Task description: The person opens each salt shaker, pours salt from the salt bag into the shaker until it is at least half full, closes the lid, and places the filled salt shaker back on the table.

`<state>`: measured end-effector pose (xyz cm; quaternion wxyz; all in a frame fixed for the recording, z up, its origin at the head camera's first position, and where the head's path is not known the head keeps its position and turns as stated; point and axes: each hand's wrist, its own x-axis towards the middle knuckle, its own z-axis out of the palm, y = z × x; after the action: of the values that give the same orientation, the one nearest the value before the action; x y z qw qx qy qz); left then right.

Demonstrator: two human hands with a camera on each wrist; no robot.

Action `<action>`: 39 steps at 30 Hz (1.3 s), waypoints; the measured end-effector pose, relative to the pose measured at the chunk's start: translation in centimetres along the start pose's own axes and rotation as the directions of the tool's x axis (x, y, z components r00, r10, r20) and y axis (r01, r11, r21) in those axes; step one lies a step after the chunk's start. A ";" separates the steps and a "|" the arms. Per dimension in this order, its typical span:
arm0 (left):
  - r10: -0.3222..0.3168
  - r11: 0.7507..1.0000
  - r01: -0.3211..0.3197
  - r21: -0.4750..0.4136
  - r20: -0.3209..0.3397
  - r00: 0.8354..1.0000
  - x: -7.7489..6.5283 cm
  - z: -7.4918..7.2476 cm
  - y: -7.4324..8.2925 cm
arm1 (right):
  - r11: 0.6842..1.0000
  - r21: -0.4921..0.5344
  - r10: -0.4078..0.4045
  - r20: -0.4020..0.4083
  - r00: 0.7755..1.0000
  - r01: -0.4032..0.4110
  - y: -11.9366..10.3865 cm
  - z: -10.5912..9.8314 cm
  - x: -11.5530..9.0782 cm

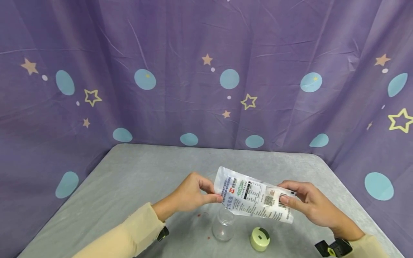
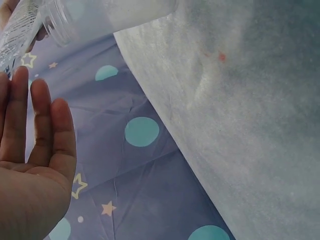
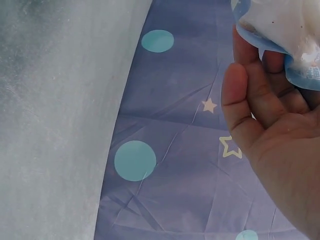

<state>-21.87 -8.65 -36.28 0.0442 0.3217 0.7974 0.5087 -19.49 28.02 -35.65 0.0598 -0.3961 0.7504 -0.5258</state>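
Observation:
A white printed pouch (image 1: 255, 195) is held in the air between both hands, slanting down toward the right. My left hand (image 1: 193, 193) pinches its left end between thumb and fingers. At the other end my right hand (image 1: 311, 202) grips the pouch, thumb on the printed face. Below the pouch's left part stands a clear jar (image 1: 223, 227) without a lid, its mouth partly hidden by the pouch. In the left wrist view the jar (image 2: 115, 17) is near the left hand (image 2: 37, 150). The right wrist view shows the right hand (image 3: 275, 110) under the pouch's pale blue edge (image 3: 300, 82).
A light green lid (image 1: 260, 239) lies on the table just right of the jar. Small red specks (image 1: 208, 238) dot the grey tabletop (image 1: 161, 168) by the jar. A purple curtain (image 1: 180, 89) with stars and dots hangs behind and along the sides.

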 end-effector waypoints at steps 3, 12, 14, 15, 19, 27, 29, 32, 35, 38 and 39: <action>-0.003 1.000 0.003 -0.029 0.020 1.000 0.0 -0.1 -0.2 | 1.000 0.009 0.000 0.005 1.000 0.000 -0.1 0.0 0.1; -0.017 0.998 0.020 -0.057 0.048 0.999 0.0 -0.2 -0.5 | 0.998 -0.063 -0.009 -0.012 1.000 0.008 -0.6 0.0 0.6; -0.017 0.999 0.019 -0.045 0.051 0.999 0.0 -0.2 -0.5 | 0.997 -0.082 -0.012 -0.018 1.000 0.010 -0.8 0.0 0.7; -0.018 0.999 0.020 -0.037 0.051 0.999 0.0 -0.2 -0.6 | 0.996 -0.090 -0.013 -0.020 1.000 0.011 -0.9 -0.1 0.7; -0.028 1.000 0.029 -0.008 0.047 0.999 -0.1 -0.1 -0.6 | 0.994 -0.109 -0.014 -0.024 1.000 0.011 -1.2 -0.1 0.9; -0.041 0.999 0.042 -0.020 0.054 0.998 -0.1 -0.1 -0.7 | 0.994 -0.110 -0.013 -0.033 0.999 0.009 -1.7 -0.1 1.3; -0.040 0.999 0.041 -0.021 0.054 0.998 -0.2 -0.1 -0.8 | 0.993 -0.113 -0.014 -0.031 0.999 0.010 -1.8 0.0 1.5; -0.039 0.999 0.040 -0.016 0.052 0.998 -0.2 -0.1 -0.8 | 0.993 -0.113 -0.019 -0.022 1.000 0.017 -1.9 0.1 1.7; -0.041 0.999 0.041 -0.004 0.044 0.998 -0.2 0.0 -0.9 | 0.990 -0.141 -0.027 -0.032 0.999 0.022 -1.9 0.2 1.7; -0.043 0.999 0.043 0.002 0.040 0.998 -0.3 0.0 -0.9 | 0.982 -0.186 -0.044 -0.049 0.998 0.034 -2.0 0.3 1.7; -0.044 0.999 0.044 0.004 0.039 0.998 -0.3 0.0 -1.0 | 0.979 -0.198 -0.049 -0.051 0.997 0.038 -2.0 0.4 1.7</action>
<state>-22.06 -9.06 -37.19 0.0703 0.3142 0.8040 0.5000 -19.43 26.37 -33.59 -0.0123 -0.4014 0.7914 -0.4608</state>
